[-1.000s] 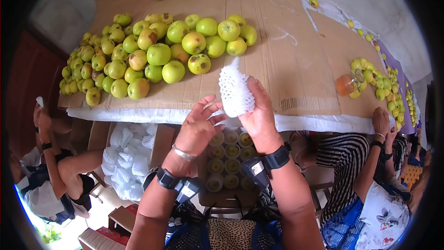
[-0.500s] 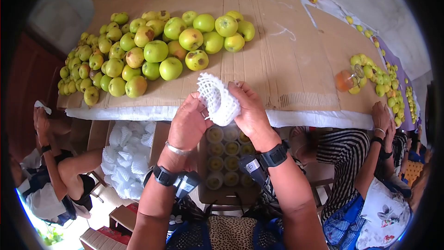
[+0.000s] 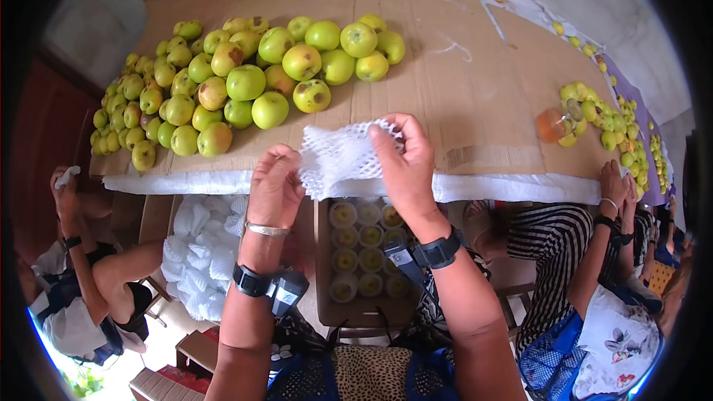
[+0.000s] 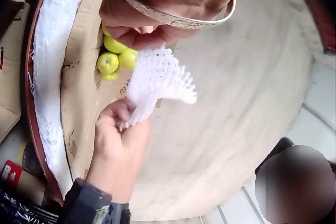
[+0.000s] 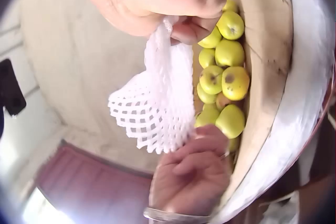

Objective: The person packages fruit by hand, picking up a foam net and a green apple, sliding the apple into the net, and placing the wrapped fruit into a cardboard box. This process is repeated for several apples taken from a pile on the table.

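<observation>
A white foam fruit net (image 3: 338,157) is stretched sideways between both hands, over the front edge of the cardboard-covered table (image 3: 475,119). My left hand (image 3: 276,189) pinches its left edge, a silver bangle on the wrist. At the other end my right hand (image 3: 408,167) grips the net between thumb and fingers. In the right wrist view the foam net (image 5: 157,98) hangs with one open, lattice-like mouth spread wide, and no fruit shows in it. Beyond the hands, a heap of green-yellow apples (image 3: 245,83) lies on the cardboard, several with brown spots.
Below the table edge stands a box (image 3: 356,312) of apples in white nets. Left of it, a carton holds a pile of foam nets (image 3: 200,260). A jar (image 3: 551,126) and more apples (image 3: 613,137) lie at right. People sit on both sides.
The net was upright in my right hand; my left hand has since taken hold of it. It has been turned sideways and pulled wide, the left hand moving left.
</observation>
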Tool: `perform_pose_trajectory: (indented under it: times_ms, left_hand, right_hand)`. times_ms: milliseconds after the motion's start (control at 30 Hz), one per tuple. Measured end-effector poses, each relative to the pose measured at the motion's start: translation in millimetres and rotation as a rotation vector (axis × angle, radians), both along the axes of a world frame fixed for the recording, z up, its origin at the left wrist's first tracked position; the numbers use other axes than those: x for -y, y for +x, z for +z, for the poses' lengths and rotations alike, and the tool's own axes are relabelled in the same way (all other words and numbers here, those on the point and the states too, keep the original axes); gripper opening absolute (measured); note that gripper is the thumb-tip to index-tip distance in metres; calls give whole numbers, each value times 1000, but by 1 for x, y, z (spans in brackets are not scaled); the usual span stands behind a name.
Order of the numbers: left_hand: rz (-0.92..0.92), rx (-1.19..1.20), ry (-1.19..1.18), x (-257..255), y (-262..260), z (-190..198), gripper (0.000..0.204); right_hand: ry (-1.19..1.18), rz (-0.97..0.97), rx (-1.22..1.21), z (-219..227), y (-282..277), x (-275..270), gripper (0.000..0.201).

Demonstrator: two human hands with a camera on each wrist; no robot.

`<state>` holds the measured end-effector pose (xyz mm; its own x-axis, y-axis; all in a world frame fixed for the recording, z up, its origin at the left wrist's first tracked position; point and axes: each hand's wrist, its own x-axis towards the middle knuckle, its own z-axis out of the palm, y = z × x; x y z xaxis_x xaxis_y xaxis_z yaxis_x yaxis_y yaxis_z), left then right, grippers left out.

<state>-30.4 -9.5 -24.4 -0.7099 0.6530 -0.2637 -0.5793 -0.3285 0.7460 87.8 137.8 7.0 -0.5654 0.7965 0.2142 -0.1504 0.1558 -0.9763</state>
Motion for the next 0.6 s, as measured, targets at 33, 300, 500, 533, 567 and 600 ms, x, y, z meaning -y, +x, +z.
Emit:
perform_pose_trajectory:
  times_ms: [33,300,500,533,567,600]
  left_hand:
    - [72,-10,-28,-1,2,8,17]
    - [102,-1524,-557,-16,41,42,87]
    - [-107,-1149,-651,-10,35,35,74]
    - [-90,-1158,-635,-9,34,33,69]
    - [-75,-1168,-620,-8,34,32,64]
    - [-80,-1079,-582,-8,34,33,59]
  right_hand:
    - [96,-21,29,2,1,2,14]
    - [576,168,38,3,2,9,18]
    - [-64,363,-168,13,10,21,27]
    - [-135,353,-130,19,15,14,27]
    - [-207,342,-94,23,19,7,27]
    - [-198,356,-57,20,17,1,27]
